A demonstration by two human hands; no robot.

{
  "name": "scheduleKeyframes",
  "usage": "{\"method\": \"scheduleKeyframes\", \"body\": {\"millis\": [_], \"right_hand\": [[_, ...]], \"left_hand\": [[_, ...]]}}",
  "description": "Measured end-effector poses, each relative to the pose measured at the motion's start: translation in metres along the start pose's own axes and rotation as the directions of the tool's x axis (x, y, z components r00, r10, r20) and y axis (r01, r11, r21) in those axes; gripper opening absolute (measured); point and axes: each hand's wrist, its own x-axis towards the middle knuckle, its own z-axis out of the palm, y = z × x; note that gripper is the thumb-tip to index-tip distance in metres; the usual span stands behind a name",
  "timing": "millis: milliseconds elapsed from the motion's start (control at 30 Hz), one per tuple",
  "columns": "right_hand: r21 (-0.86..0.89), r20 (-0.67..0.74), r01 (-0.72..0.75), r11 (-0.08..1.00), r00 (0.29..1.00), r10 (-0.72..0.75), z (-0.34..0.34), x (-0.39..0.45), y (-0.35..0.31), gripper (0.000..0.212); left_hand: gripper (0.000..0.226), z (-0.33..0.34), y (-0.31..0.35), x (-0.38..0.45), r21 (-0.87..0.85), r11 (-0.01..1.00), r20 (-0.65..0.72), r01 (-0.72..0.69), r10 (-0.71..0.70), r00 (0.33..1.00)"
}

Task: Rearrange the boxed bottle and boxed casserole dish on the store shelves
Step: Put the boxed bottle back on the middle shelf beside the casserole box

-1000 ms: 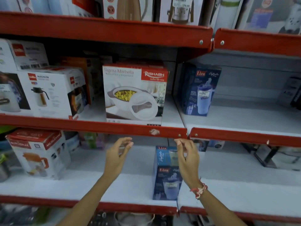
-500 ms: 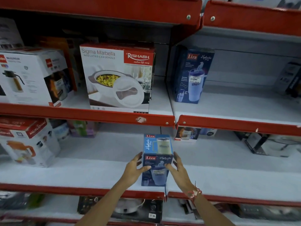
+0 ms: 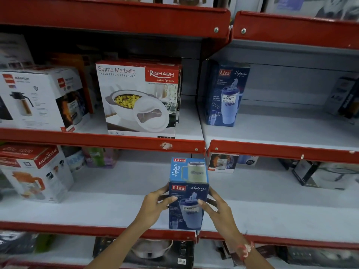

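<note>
Left hand (image 3: 155,207) and right hand (image 3: 218,211), open in the air a second ago, now clamped on either side of the blue boxed bottle (image 3: 187,199), thumbs across its front, on the lower shelf (image 3: 97,206) near edge

Blue Liza bottle box (image 3: 188,199) upright on lower shelf, red-white casserole box (image 3: 140,98) upright above, apparently unmoved

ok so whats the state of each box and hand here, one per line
lower bottle box: upright at the front of the lower shelf, held on both sides
left hand: gripping the box's left side
right hand: gripping the box's right side
upper bottle box: upright on the middle shelf, untouched
casserole box: upright at the middle shelf's front edge, closed, untouched
flask box: on the middle shelf, closed
</note>
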Motion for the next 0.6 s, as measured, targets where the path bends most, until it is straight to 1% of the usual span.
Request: {"method": "scheduleKeyframes", "body": {"millis": [100, 167, 233, 300, 400, 433, 500, 600], "right_hand": [[-0.013, -0.011, 0.034, 0.999, 0.999, -0.034, -0.010, -0.014, -0.018, 0.056], [0.009, -0.020, 0.054, 0.998, 0.998, -0.054, -0.016, -0.023, -0.032, 0.056], [0.051, -0.029, 0.079, 0.996, 0.997, -0.078, -0.021, -0.032, -0.048, 0.058], [0.100, -0.036, 0.116, 0.988, 0.993, -0.113, -0.028, -0.037, -0.065, 0.061], [0.144, -0.056, 0.194, 0.970, 0.981, -0.187, -0.039, -0.038, -0.094, 0.056], [0.151, -0.060, 0.222, 0.963, 0.975, -0.216, -0.044, -0.037, -0.104, 0.054], [0.149, -0.071, 0.269, 0.952, 0.963, -0.261, -0.054, -0.034, -0.128, 0.053], [0.108, -0.088, 0.347, 0.931, 0.937, -0.339, -0.070, -0.028, -0.170, 0.056]], "left_hand": [[0.050, -0.001, 0.018, -0.016, 0.004, 0.999, 0.000, -0.051, 0.051, 0.999], [0.061, -0.002, 0.034, -0.026, 0.002, 0.995, -0.008, -0.102, 0.102, 0.995], [0.064, -0.002, 0.049, -0.035, -0.011, 0.990, -0.004, -0.142, 0.142, 0.990], [0.059, -0.001, 0.066, -0.042, -0.050, 0.984, -0.004, -0.169, 0.169, 0.986], [0.037, 0.001, 0.094, -0.046, -0.089, 0.971, -0.031, -0.224, 0.222, 0.975], [0.033, 0.001, 0.105, -0.046, -0.097, 0.965, -0.036, -0.242, 0.240, 0.970], [0.035, 0.000, 0.132, -0.045, -0.099, 0.952, -0.030, -0.291, 0.289, 0.957], [0.040, -0.001, 0.177, -0.040, -0.085, 0.921, -0.027, -0.380, 0.379, 0.925]]}}
